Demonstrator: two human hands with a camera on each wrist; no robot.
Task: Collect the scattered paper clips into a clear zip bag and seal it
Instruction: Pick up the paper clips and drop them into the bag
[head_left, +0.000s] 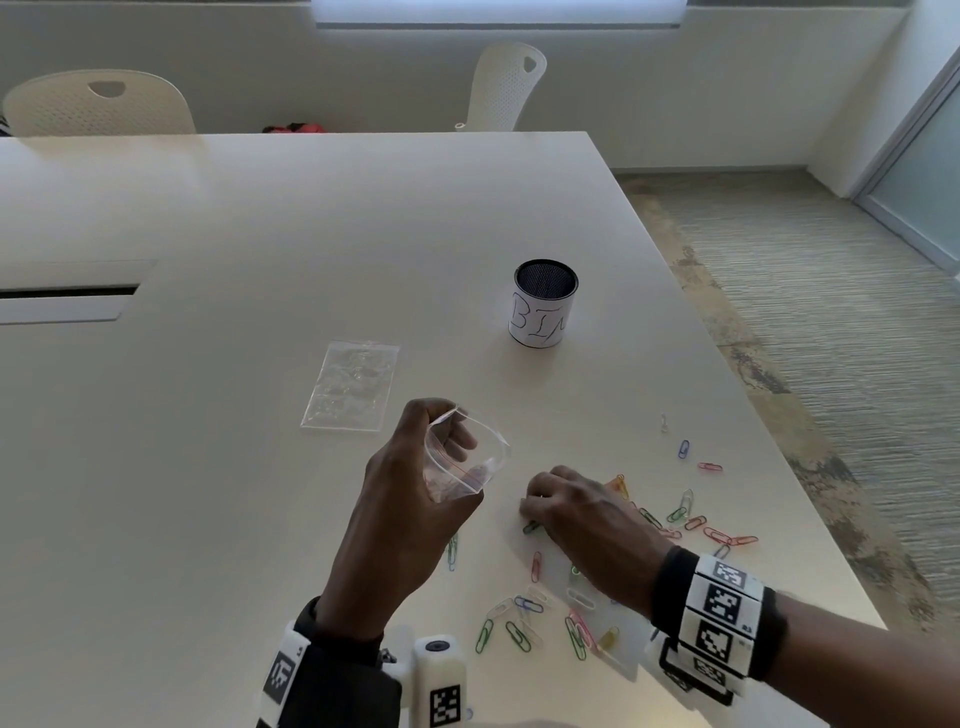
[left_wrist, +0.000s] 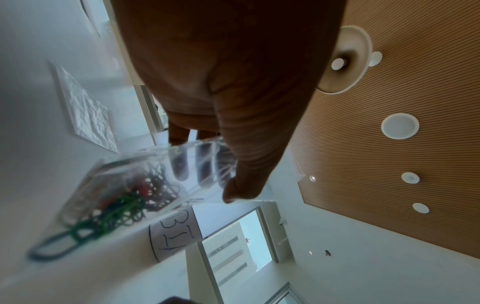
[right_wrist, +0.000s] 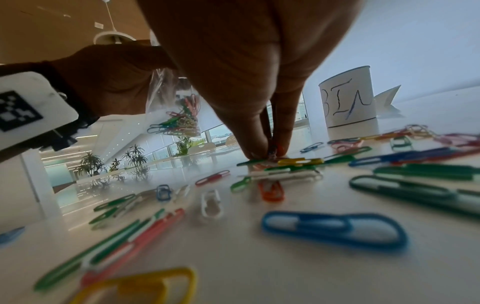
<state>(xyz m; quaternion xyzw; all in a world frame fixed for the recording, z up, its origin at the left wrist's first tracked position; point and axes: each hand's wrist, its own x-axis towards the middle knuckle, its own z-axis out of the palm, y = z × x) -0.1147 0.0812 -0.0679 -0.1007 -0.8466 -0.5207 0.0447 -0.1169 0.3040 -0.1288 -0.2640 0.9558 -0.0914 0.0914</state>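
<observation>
The left hand (head_left: 410, 483) held the clear plastic zip bag (head_left: 462, 457) open; the right hand (head_left: 576, 512) pinched coloured wire paper clips (right_wrist: 283, 164) off the surface – best lifted in small bunches.

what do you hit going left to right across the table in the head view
flat spare zip bags → left hand holding the open zip bag → right hand down on the clips → scattered paper clips → table's right edge

Left hand (head_left: 410, 483) raised, fingers curled; right hand (head_left: 576, 512) apparently pinching.
</observation>
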